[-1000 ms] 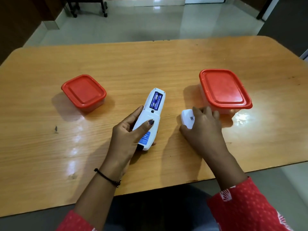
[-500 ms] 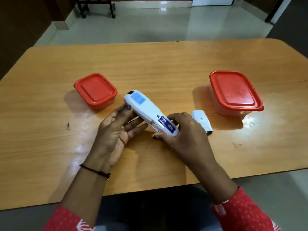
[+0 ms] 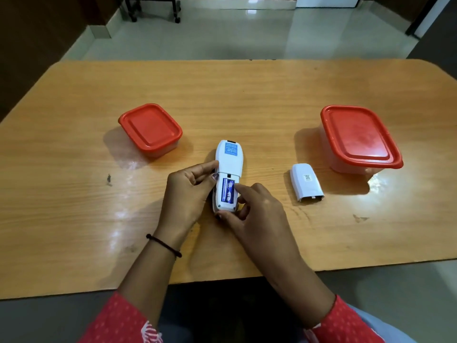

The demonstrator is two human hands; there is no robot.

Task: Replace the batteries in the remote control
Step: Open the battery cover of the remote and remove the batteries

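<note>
Left hand clamped round white remote control, back up, steadying it. Right hand pinching at blue batteries, likely to pry one out. Battery cover parked at 3 o'clock, clear of the work.

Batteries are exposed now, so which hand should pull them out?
Right. The right hand already has a fingertip at the batteries, while the left hand grips the remote control from its side, steadying it.

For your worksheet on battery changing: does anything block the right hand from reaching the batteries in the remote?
Nothing visible does. The cover lies apart on the table, so the batteries are exposed, with the right hand at them and the left hand steadying the remote.
</note>
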